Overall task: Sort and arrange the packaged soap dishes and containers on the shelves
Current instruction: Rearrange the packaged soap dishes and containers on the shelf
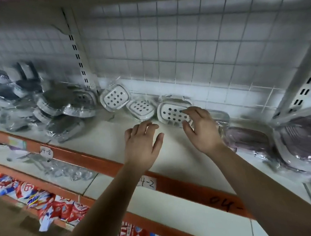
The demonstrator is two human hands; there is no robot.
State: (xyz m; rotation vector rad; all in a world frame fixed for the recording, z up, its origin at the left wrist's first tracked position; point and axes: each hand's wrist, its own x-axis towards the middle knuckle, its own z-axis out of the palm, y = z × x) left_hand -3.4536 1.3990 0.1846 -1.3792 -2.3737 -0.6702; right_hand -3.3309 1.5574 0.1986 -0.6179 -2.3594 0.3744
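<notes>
Grey packaged dishes point(58, 109) are heaped at the left of the shelf point(103, 141), and three white soap dishes lean along the back grid. The left hand point(140, 141) hovers with fingers spread and relaxed, just left of the third white soap dish point(170, 112). The right hand point(202, 130) curls forefinger and thumb round that dish's right end, beside the purple dishes point(248, 138).

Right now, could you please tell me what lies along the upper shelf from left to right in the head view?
Grey dish pile → first white dish → second white dish → third white dish → small purple dish → large purple dish.
</notes>
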